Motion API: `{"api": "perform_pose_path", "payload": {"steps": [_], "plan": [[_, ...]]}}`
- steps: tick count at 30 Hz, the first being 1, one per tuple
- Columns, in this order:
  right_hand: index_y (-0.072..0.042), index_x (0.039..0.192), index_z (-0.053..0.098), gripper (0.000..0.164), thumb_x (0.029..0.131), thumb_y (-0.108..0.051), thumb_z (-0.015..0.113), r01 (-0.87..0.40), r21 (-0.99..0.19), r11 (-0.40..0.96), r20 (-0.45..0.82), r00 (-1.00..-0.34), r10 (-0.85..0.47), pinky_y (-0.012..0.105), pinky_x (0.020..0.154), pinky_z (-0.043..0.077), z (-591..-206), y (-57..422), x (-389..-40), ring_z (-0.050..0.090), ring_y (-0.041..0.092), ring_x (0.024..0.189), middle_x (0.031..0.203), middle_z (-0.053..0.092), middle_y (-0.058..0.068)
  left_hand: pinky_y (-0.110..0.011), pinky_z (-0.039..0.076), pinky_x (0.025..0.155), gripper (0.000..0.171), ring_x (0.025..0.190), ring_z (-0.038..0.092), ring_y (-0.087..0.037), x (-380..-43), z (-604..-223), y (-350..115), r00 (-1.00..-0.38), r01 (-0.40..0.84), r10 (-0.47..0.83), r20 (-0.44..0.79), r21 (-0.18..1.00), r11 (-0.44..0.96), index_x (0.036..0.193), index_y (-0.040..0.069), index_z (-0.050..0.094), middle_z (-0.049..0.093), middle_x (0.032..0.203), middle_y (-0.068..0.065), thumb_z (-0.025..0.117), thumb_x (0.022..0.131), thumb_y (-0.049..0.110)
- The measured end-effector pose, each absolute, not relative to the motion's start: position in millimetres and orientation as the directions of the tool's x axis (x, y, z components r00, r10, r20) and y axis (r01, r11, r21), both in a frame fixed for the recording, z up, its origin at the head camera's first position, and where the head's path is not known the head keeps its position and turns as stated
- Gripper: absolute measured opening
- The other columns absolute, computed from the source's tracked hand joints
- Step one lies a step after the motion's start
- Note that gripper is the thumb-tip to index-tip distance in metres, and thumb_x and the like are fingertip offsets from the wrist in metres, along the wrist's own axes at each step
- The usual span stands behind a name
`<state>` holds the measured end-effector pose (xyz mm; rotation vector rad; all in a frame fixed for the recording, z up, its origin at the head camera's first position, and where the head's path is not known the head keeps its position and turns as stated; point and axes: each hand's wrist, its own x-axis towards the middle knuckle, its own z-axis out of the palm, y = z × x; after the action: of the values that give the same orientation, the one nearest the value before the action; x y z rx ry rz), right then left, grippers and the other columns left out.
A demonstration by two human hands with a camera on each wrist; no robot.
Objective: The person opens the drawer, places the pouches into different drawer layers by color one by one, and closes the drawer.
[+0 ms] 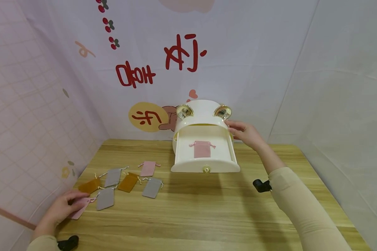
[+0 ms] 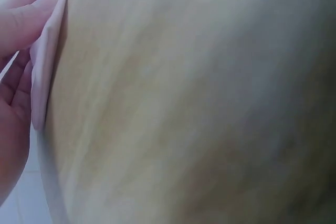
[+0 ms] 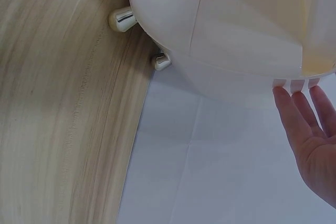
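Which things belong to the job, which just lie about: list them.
Likely the job:
pink pouch in left fingers
white box, right fingers touching
open drawer
pouch inside

Probably lying about:
three grey pouches
two orange pouches
another pink pouch

A pale pink drawstring pouch (image 1: 81,207), pinched by the left hand (image 1: 59,210), slants with its corded end away from the person. The glossy white rounded box (image 1: 202,108) stands upright on gold feet (image 3: 123,19), right hand (image 1: 247,133) at its side, its gold-knobbed drawer (image 1: 223,151) pulled out (a flat, darker pink pouch (image 1: 202,150) lies inside).
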<state>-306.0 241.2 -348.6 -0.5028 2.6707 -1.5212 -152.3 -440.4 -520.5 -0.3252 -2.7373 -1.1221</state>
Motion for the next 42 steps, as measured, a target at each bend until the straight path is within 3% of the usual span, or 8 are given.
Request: {"api": "perform_pose_path", "payload": {"steps": [4, 11, 26, 35, 42], "plan": [[-0.009, 0.145, 0.052, 0.045, 0.102, -0.023, 0.057, -0.26, -0.839, 0.477, 0.128, -0.948, -0.291, 0.05, 0.094, 0.05, -344.4, 238.0, -301.7, 0.05, 0.036, 0.128, 0.149, 0.046, 0.014, -0.008, 0.034, 0.076, 0.02, 0.091, 0.044, 0.009, -152.9, -522.6, -442.5, -0.97, 0.232, 0.118, 0.212, 0.667, 0.708, 0.097, 0.0, 0.075, 0.059, 0.099, 0.012, 0.08, 0.078, -0.002], [-0.001, 0.144, 0.05, 0.043, 0.103, -0.014, 0.054, -0.25, -0.832, 0.496, 0.11, -0.949, -0.294, 0.053, 0.095, 0.049, -326.9, 227.7, -285.3, 0.049, 0.041, 0.128, 0.148, 0.044, 0.02, -0.007, 0.033, 0.075, 0.018, 0.09, 0.045, 0.01, -152.7, -526.4, -443.8, -0.967, 0.243, 0.113, 0.229, 0.688, 0.684, 0.092, 0.002, 0.075, 0.058, 0.097, 0.018, 0.08, 0.077, -0.005], [-0.013, 0.144, 0.054, 0.046, 0.101, -0.028, 0.059, -0.267, -0.84, 0.472, 0.134, -0.946, -0.296, 0.051, 0.094, 0.05, -352.7, 242.6, -308.7, 0.05, 0.034, 0.128, 0.149, 0.046, 0.01, -0.013, 0.044, 0.067, 0.012, 0.081, 0.053, 0.003, -153.6, -518.4, -434.1, -0.996, 0.065, 0.003, 0.084, 0.757, 0.65, 0.09, -0.009, 0.07, 0.064, 0.087, 0.005, 0.077, 0.082, -0.004], [-0.013, 0.144, 0.054, 0.046, 0.101, -0.028, 0.06, -0.26, -0.843, 0.471, 0.132, -0.948, -0.288, 0.05, 0.094, 0.05, -352.4, 243.1, -309.0, 0.05, 0.034, 0.128, 0.15, 0.046, 0.01, -0.012, 0.045, 0.065, 0.009, 0.075, 0.056, 0.002, -153.7, -512.5, -431.1, -0.992, 0.074, -0.037, 0.123, 0.784, 0.617, 0.087, -0.009, 0.069, 0.067, 0.08, 0.008, 0.076, 0.081, -0.007], [-0.013, 0.145, 0.053, 0.046, 0.101, -0.027, 0.059, -0.26, -0.846, 0.466, 0.13, -0.948, -0.292, 0.051, 0.095, 0.05, -349.7, 241.0, -306.0, 0.049, 0.035, 0.129, 0.15, 0.045, 0.011, -0.02, 0.047, 0.063, 0.019, 0.075, 0.056, -0.004, -153.6, -496.2, -425.2, -0.995, -0.024, -0.088, 0.037, 0.794, 0.607, 0.097, -0.009, 0.069, 0.068, 0.085, 0.001, 0.075, 0.089, 0.007]]}}
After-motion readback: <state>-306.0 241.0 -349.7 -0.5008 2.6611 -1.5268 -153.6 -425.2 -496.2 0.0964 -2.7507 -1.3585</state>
